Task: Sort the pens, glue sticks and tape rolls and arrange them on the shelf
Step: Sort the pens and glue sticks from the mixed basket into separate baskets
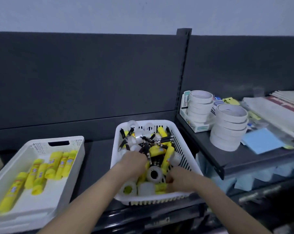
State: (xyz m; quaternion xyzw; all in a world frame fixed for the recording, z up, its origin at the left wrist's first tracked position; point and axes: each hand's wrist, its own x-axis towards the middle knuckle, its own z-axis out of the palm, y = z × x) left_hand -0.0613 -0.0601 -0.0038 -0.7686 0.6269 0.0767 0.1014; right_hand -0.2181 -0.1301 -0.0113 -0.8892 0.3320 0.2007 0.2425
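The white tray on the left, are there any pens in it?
No, the white tray holds only yellow glue sticks, with no pens among them.

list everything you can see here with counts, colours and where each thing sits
shelf: one, dark grey, under both baskets
mixed basket: one, white and slotted, centre
sorted basket: one, white, left
sorted glue sticks: about eight, yellow, lying in the sorted basket
loose glue sticks: several, yellow, in the mixed basket
pens: several, black, tangled in the mixed basket
clear tape rolls: several, clear, in the mixed basket
white tape stacks: two, white, on the raised shelf to the right
blue sheet: one, light blue, right of the stacks
papers: blurred pile, pale, far right
left hand: in the middle of the mixed basket, fingers hidden
right hand: at its near right corner, grip unclear
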